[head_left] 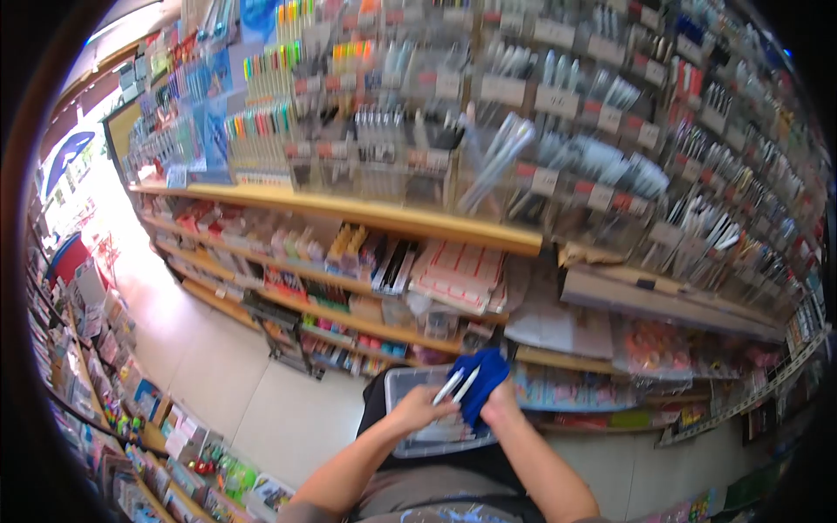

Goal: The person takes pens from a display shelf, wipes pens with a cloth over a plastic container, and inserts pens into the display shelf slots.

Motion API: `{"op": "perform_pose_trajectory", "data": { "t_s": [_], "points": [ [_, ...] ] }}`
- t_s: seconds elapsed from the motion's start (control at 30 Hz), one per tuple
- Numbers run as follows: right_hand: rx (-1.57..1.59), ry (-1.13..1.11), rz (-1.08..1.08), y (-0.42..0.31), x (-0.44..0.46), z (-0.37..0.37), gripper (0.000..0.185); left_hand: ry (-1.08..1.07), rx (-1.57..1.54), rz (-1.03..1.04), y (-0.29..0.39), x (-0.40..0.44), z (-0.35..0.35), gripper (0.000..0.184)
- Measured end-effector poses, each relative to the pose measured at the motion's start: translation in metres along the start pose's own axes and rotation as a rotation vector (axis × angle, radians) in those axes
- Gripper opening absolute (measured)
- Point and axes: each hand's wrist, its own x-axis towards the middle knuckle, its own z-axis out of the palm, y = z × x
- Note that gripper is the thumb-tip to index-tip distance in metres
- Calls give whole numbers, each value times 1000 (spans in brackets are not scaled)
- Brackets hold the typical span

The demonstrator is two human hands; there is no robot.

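Note:
Two white pens [449, 386] stick up from my left hand [420, 408], whose fingers are closed around their lower ends. My right hand [500, 404] grips a blue cloth [482, 376] at its right side, and the cloth lies against the pens. Beneath both hands a clear plastic tray [403, 379] rests on my lap, with more white pens [451, 429] lying in it.
Shelves with clear bins of pens [558, 100] rise in front, above a wooden ledge [349, 209]. Lower shelves hold paper packs [458, 275] and boxes. Another goods rack [166, 436] stands at the left, beside the tiled floor [279, 410].

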Motion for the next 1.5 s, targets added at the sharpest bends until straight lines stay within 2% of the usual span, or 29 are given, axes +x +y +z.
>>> {"op": "perform_pose_trajectory", "data": {
  "t_s": [0.07,0.1,0.2,0.27,0.3,0.43,0.53,0.67,0.8,0.93,0.97,1.03,1.13,1.2,1.33,1.37,1.4,1.47,1.5],
  "points": [
    [-32,-11,45,2,-2,-2,17,35,4,5,-6,2,2,21],
    [-75,66,39,7,-3,-1,17,59,7,-6,-7,3,3,22],
    [-368,-67,10,21,-3,-20,16,126,-7,-41,4,-5,5,24],
    [-330,-66,42,16,-14,-4,12,149,37,0,-4,-6,6,24],
    [-311,-67,27,17,-15,-3,14,157,52,0,-9,-5,6,29],
    [-83,-31,88,12,-10,-5,21,103,28,-23,-8,-5,5,30],
    [8,-40,196,1,-17,7,22,182,96,53,0,-6,6,31],
    [-345,-190,120,20,-11,-18,16,146,104,2,-11,3,3,33],
    [-367,-124,-22,23,-15,-8,7,216,71,52,-15,2,4,32],
    [-556,-221,47,13,-19,0,10,452,-268,84,0,0,-2,22],
    [-591,-200,54,14,-23,5,11,410,-359,58,4,-1,-5,18],
    [-653,-174,84,20,-30,11,14,383,-364,140,11,1,-1,16],
    [-769,-276,124,26,-33,9,19,401,-411,162,8,1,-2,13],
    [-828,-347,101,31,-27,0,20,435,-458,168,10,-4,-4,13],
    [-1054,-403,-17,35,-42,10,10,464,-890,207,13,-11,-18,11],
    [-1076,-581,-85,39,-26,-13,6,443,-934,238,9,-7,-20,10],
    [-1115,-577,-102,42,-16,-26,6,475,-930,246,15,-8,-19,10],
    [-1241,-640,-119,29,-17,-26,17,507,-905,286,18,-8,-19,12],
    [-1290,-592,-84,23,-23,-22,16,512,-940,301,17,-6,-21,12]
  ]
}}
